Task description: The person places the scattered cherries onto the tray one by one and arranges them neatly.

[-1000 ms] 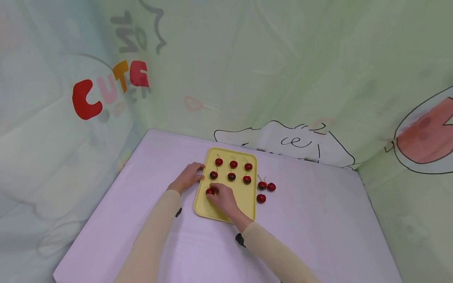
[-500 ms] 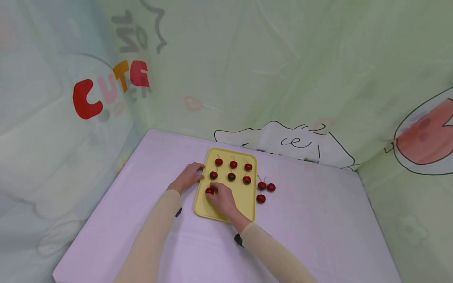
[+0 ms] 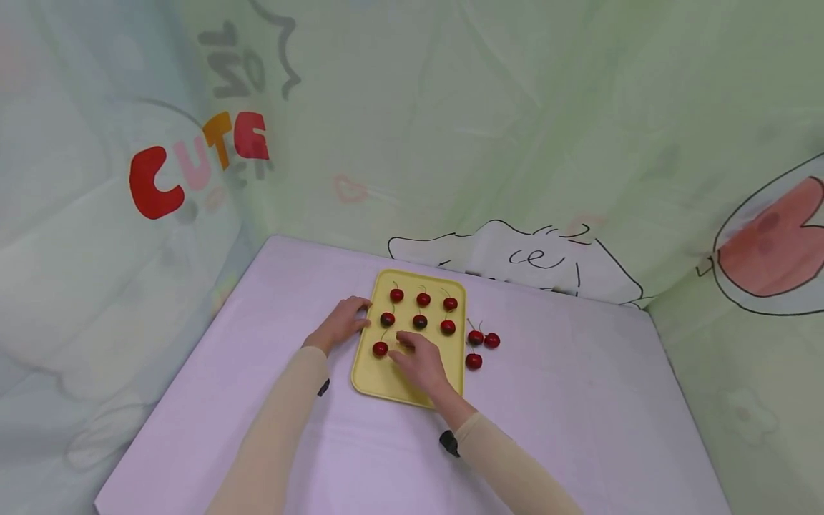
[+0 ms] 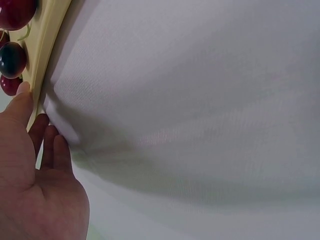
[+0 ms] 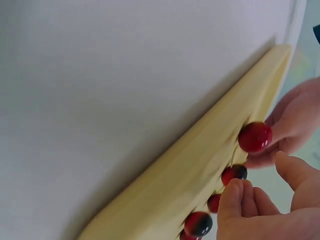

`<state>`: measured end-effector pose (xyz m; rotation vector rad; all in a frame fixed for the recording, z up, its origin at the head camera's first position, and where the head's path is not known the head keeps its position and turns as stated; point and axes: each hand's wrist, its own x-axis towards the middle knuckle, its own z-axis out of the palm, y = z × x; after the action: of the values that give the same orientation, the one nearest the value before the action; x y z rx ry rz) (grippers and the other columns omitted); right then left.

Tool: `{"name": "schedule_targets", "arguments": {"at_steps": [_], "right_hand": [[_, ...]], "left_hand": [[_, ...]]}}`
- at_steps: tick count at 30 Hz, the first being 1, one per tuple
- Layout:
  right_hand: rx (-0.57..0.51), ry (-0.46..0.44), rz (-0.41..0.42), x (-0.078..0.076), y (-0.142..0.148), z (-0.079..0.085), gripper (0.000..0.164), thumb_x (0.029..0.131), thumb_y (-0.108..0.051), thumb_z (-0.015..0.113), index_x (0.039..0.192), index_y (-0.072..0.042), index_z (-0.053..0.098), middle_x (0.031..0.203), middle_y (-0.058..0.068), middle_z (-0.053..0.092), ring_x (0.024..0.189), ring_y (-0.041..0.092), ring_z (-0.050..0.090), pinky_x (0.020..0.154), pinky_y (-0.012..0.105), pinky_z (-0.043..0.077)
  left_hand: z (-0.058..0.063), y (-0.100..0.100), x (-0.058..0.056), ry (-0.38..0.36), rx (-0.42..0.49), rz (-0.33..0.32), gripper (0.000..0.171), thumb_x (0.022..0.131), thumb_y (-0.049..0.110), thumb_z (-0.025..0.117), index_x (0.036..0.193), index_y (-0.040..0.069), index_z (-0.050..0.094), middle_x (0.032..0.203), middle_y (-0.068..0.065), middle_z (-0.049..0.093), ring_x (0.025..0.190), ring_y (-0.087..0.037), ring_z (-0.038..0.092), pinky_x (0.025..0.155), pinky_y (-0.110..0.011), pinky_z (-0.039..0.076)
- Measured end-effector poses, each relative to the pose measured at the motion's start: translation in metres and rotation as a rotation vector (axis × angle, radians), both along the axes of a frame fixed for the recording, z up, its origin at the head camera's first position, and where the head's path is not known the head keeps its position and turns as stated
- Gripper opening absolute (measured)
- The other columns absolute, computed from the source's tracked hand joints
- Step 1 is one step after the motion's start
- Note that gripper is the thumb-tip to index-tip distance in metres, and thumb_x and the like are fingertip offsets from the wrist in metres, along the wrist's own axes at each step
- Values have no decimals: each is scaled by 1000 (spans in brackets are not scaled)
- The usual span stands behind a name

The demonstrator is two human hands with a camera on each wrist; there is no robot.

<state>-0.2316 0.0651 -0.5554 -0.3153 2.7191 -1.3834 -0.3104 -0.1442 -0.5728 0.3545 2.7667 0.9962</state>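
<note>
A yellow tray lies on the table, bearing several red cherries with stems. Three make the far row, three the middle row, and a single cherry sits at the left of the near part. My left hand holds the tray's left rim; in the left wrist view the thumb lies at the rim with the fingers outside it. Just right of the near-left cherry, my right hand hovers over the tray, thumb and fingers parted with nothing between them. In the right wrist view that cherry stands apart from the fingertips.
Close to the tray's right edge, three loose cherries lie on the table: one, another beside it, and a nearer one. The white tablecloth spreads around. Printed cloth walls rise behind and at both sides.
My right hand has let go of the near-left cherry and moved a little to the right, its fingers spreading. The cherry stays on the tray. My left hand keeps its place at the rim.
</note>
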Motion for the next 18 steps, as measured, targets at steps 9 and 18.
{"name": "schedule_targets", "arguments": {"at_steps": [9, 18], "right_hand": [[-120, 18, -76, 6, 44, 10, 42, 89, -11, 73, 126, 3, 61, 125, 16, 63, 115, 30, 60, 98, 34, 51], [-35, -37, -268, 14, 107, 16, 45, 91, -17, 70, 132, -1, 58, 130, 17, 60, 120, 30, 58, 98, 37, 50]], "left_hand": [[-4, -1, -2, 3, 3, 4, 46, 97, 15, 62, 138, 0, 49, 140, -16, 49, 134, -30, 40, 116, -42, 28], [-4, -1, -1, -7, 7, 6, 46, 97, 16, 62, 139, 2, 49, 140, -14, 49, 135, -30, 40, 116, -42, 29]]}}
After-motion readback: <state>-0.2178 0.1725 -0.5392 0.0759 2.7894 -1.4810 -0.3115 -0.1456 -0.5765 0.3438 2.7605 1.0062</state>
